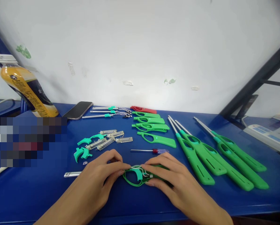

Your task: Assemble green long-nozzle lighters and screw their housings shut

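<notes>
An opened green gas lighter handle (133, 184) lies near the front of the table, a teal trigger (137, 173) and thin white wires (143, 171) showing in it. My left hand (108, 173) pinches its neck end between thumb and fingers. A metal lighter tube (72, 174) sticks out to the left from under that hand. Closed around the grip end is my right hand (171, 175), its fingertips at the wires and a small dark part. Most of the grip is hidden beneath it. Just beyond the hands lies a screwdriver (151, 151).
Loose teal triggers (83, 153) and clear fuel tanks (107, 142) lie left of centre. Behind are wired metal tubes (99, 116), handle shells (156, 140) and a phone (78, 110). Assembled green lighters (201, 156) lie right. A yellow bottle (29, 87) stands back left.
</notes>
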`<state>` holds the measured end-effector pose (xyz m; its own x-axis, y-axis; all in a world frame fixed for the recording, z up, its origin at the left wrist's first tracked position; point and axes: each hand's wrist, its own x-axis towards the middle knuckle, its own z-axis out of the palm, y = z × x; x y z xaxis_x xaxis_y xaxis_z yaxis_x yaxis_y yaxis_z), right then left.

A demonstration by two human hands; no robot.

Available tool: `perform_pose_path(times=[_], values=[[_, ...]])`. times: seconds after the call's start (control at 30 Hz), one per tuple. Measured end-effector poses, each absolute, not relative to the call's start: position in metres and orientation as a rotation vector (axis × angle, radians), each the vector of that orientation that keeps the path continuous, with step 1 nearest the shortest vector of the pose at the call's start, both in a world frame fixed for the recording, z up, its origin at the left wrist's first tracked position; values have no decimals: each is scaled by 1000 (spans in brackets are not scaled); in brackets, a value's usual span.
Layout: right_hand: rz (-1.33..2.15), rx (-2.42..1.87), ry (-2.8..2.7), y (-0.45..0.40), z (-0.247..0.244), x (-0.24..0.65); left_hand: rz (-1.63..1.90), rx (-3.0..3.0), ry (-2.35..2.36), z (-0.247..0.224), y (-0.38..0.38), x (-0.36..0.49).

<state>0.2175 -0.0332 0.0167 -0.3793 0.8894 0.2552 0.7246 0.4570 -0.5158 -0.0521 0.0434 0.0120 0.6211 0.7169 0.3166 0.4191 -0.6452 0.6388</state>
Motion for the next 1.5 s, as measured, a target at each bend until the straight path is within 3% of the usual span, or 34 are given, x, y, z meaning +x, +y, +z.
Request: perform_pose_path(times=[1.5], values=[[586,-1449,-2212,-33,15,218,678,2502,862,10,38,-50]])
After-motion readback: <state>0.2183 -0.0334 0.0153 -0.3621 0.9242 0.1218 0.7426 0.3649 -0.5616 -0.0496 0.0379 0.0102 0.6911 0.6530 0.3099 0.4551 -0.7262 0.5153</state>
